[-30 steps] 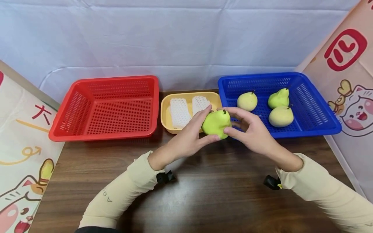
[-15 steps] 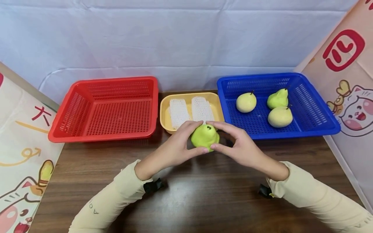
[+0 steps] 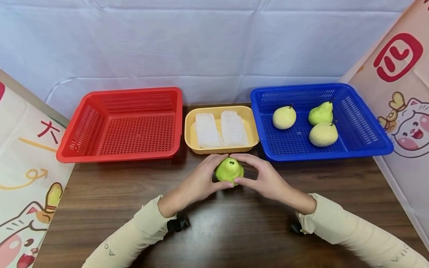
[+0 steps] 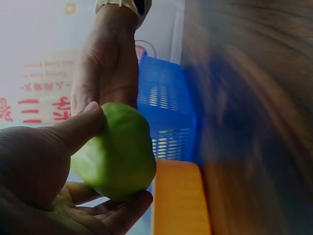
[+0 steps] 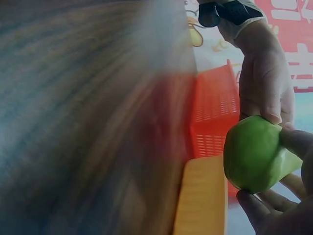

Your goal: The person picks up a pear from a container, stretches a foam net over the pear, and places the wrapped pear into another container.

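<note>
A green pear point(image 3: 229, 172) is held upright, stem up, between both hands in front of the yellow tray. My left hand point(image 3: 197, 180) grips its left side, thumb at the front and fingers curled behind. From the right, my right hand point(image 3: 268, 178) holds the same pear in a matching way. In the left wrist view the pear point(image 4: 120, 152) shows its rounded base above the dark table, apart from it. The right wrist view also has the pear point(image 5: 257, 154) between thumb and fingers of both hands.
Behind the hands stands a yellow tray point(image 3: 192, 143) with white foam net sleeves point(image 3: 233, 128). A red basket point(image 3: 134, 154) is to its left. To its right, a blue basket point(image 3: 335, 154) bears a green pear point(image 3: 321, 113) and two paler pears point(image 3: 284, 117).
Both hands have brought the pear left and toward the person, from beside the blue basket to in front of the yellow tray. It has been turned more upright.
</note>
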A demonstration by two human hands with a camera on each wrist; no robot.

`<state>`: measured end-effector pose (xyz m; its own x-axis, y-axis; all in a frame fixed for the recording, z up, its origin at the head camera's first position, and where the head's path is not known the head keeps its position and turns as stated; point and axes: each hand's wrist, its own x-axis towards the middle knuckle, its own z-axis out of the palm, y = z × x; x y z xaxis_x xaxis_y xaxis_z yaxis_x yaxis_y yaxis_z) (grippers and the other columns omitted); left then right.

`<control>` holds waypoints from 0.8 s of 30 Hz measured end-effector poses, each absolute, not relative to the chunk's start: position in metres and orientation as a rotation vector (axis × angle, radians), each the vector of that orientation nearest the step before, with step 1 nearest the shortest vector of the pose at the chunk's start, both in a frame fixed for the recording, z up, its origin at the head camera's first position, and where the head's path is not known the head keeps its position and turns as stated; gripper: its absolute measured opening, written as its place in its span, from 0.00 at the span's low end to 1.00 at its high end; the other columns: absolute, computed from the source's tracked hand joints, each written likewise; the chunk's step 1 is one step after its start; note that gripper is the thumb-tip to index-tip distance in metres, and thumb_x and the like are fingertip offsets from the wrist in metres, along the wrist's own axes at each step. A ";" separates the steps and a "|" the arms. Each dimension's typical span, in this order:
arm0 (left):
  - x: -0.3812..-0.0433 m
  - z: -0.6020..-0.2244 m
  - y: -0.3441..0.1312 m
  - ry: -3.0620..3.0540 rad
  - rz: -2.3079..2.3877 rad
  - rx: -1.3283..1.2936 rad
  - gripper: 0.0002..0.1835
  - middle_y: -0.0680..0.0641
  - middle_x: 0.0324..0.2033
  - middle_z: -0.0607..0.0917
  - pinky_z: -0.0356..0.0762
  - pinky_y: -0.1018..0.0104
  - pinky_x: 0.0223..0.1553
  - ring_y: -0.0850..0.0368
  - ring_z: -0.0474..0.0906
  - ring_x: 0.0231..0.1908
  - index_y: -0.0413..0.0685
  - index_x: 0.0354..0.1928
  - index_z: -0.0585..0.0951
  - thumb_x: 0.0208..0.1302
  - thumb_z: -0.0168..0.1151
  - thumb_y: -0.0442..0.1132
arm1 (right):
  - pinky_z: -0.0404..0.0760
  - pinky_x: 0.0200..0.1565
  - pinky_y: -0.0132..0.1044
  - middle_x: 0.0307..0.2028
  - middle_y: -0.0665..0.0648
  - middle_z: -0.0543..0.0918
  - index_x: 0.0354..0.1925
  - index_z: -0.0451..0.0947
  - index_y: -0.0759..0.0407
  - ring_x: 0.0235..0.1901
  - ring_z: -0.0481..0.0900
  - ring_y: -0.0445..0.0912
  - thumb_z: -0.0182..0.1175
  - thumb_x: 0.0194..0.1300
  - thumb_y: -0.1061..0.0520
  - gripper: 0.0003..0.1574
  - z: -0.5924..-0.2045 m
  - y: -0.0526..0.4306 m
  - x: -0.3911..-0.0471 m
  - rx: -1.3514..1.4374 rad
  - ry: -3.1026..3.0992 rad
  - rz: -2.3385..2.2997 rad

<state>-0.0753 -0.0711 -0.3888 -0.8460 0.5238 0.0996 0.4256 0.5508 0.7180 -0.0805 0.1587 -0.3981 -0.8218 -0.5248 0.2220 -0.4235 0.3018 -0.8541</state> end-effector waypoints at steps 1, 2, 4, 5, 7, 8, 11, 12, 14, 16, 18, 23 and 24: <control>-0.075 -0.391 -0.071 2.653 1.174 0.806 0.40 0.42 0.60 0.78 0.75 0.56 0.60 0.52 0.75 0.58 0.38 0.70 0.71 0.59 0.77 0.46 | 0.78 0.60 0.44 0.63 0.59 0.79 0.66 0.75 0.62 0.63 0.75 0.51 0.75 0.57 0.64 0.38 -0.401 0.159 -0.080 -0.899 2.465 -1.546; -0.074 -0.394 -0.072 2.654 1.173 0.799 0.40 0.42 0.60 0.78 0.75 0.56 0.60 0.51 0.75 0.58 0.38 0.69 0.72 0.58 0.78 0.46 | 0.78 0.60 0.46 0.63 0.60 0.79 0.66 0.75 0.62 0.63 0.75 0.52 0.75 0.57 0.64 0.39 -0.403 0.158 -0.079 -0.902 2.466 -1.538; -0.073 -0.398 -0.072 2.654 1.170 0.785 0.41 0.42 0.60 0.78 0.74 0.55 0.60 0.51 0.75 0.58 0.38 0.69 0.72 0.57 0.78 0.46 | 0.78 0.60 0.47 0.63 0.60 0.79 0.66 0.75 0.63 0.63 0.76 0.54 0.75 0.57 0.64 0.39 -0.408 0.157 -0.079 -0.899 2.455 -1.530; -0.073 -0.401 -0.072 2.654 1.165 0.778 0.41 0.42 0.60 0.78 0.74 0.55 0.61 0.51 0.75 0.58 0.38 0.69 0.72 0.57 0.79 0.47 | 0.78 0.60 0.48 0.63 0.61 0.79 0.66 0.75 0.63 0.63 0.75 0.54 0.75 0.57 0.64 0.39 -0.411 0.156 -0.078 -0.896 2.448 -1.526; -0.072 -0.406 -0.073 2.646 1.164 0.755 0.41 0.43 0.59 0.79 0.74 0.56 0.60 0.52 0.76 0.58 0.39 0.68 0.73 0.55 0.80 0.47 | 0.78 0.60 0.48 0.63 0.62 0.78 0.66 0.74 0.64 0.63 0.75 0.55 0.75 0.57 0.65 0.39 -0.415 0.155 -0.077 -0.879 2.417 -1.537; -0.072 -0.408 -0.073 2.643 1.163 0.743 0.41 0.44 0.59 0.79 0.75 0.56 0.60 0.52 0.76 0.57 0.40 0.68 0.73 0.55 0.80 0.47 | 0.78 0.60 0.47 0.63 0.63 0.78 0.65 0.74 0.65 0.64 0.75 0.55 0.75 0.56 0.65 0.39 -0.417 0.154 -0.077 -0.867 2.402 -1.541; -0.071 -0.414 -0.073 2.629 1.163 0.709 0.41 0.45 0.58 0.80 0.75 0.56 0.59 0.52 0.76 0.57 0.41 0.67 0.74 0.54 0.80 0.47 | 0.78 0.60 0.48 0.63 0.64 0.78 0.65 0.73 0.66 0.64 0.75 0.57 0.74 0.57 0.66 0.39 -0.423 0.153 -0.076 -0.850 2.386 -1.538; -0.071 -0.416 -0.073 2.625 1.167 0.698 0.41 0.45 0.58 0.80 0.75 0.56 0.59 0.53 0.76 0.57 0.41 0.68 0.74 0.54 0.80 0.46 | 0.78 0.60 0.47 0.63 0.64 0.78 0.65 0.73 0.66 0.64 0.75 0.57 0.74 0.57 0.66 0.39 -0.424 0.152 -0.076 -0.844 2.387 -1.533; -0.071 -0.419 -0.073 2.620 1.171 0.683 0.41 0.44 0.59 0.79 0.74 0.55 0.60 0.52 0.76 0.57 0.41 0.68 0.74 0.54 0.80 0.46 | 0.78 0.60 0.46 0.63 0.64 0.78 0.65 0.73 0.66 0.64 0.75 0.57 0.75 0.56 0.66 0.39 -0.427 0.152 -0.076 -0.844 2.394 -1.521; -0.072 -0.423 -0.073 2.620 1.172 0.675 0.41 0.44 0.59 0.79 0.74 0.55 0.60 0.51 0.76 0.58 0.41 0.68 0.73 0.54 0.80 0.46 | 0.78 0.60 0.44 0.64 0.64 0.78 0.65 0.73 0.66 0.64 0.74 0.56 0.75 0.56 0.66 0.40 -0.429 0.151 -0.076 -0.840 2.400 -1.515; -0.072 -0.427 -0.072 2.621 1.171 0.670 0.41 0.44 0.60 0.79 0.74 0.55 0.60 0.51 0.76 0.58 0.41 0.68 0.73 0.54 0.80 0.46 | 0.78 0.60 0.43 0.63 0.63 0.78 0.65 0.73 0.66 0.64 0.74 0.56 0.75 0.55 0.66 0.40 -0.431 0.150 -0.076 -0.835 2.411 -1.508; -0.074 -0.435 -0.071 2.617 1.174 0.667 0.42 0.43 0.61 0.79 0.74 0.54 0.61 0.50 0.75 0.59 0.41 0.69 0.73 0.54 0.80 0.45 | 0.78 0.60 0.43 0.63 0.64 0.77 0.65 0.73 0.67 0.64 0.74 0.57 0.75 0.55 0.66 0.40 -0.437 0.150 -0.077 -0.835 2.419 -1.495; -0.074 -0.436 -0.071 2.616 1.174 0.666 0.42 0.43 0.61 0.78 0.73 0.54 0.61 0.50 0.75 0.59 0.41 0.69 0.72 0.54 0.80 0.45 | 0.78 0.60 0.44 0.63 0.65 0.77 0.65 0.73 0.67 0.64 0.74 0.58 0.75 0.55 0.66 0.40 -0.438 0.150 -0.077 -0.837 2.417 -1.495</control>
